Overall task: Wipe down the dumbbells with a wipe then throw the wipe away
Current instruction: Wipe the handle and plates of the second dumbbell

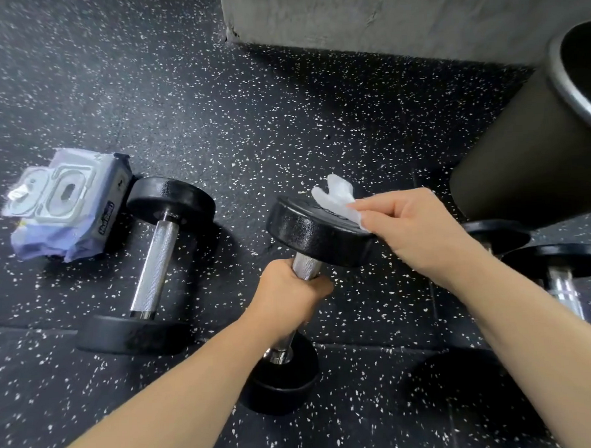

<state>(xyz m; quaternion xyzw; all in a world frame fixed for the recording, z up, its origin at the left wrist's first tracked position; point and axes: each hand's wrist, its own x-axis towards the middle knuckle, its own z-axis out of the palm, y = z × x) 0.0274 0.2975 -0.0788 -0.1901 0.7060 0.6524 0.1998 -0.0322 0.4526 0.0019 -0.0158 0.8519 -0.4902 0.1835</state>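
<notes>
Head view: the left hand (pixel 287 292) grips the handle of a dumbbell (pixel 308 230), held tilted at frame centre. The right hand (pixel 414 228) pinches a wipe (pixel 333 196) against its upper end face. A second dumbbell (pixel 155 262) lies at left, just beside the wipe pack (pixel 63 205). A bin (pixel 530 150) stands at the right edge, with open floor (pixel 247 123) at upper centre.

White wipe (pixel 335 196) touches top of tilted black dumbbell (pixel 317 238)

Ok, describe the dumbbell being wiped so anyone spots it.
Left of the tall black bin is a tilted black-ended, steel-handled dumbbell. Unlike its neighbours, the left hand grips its handle and the right hand holds a white wipe on top.
</notes>
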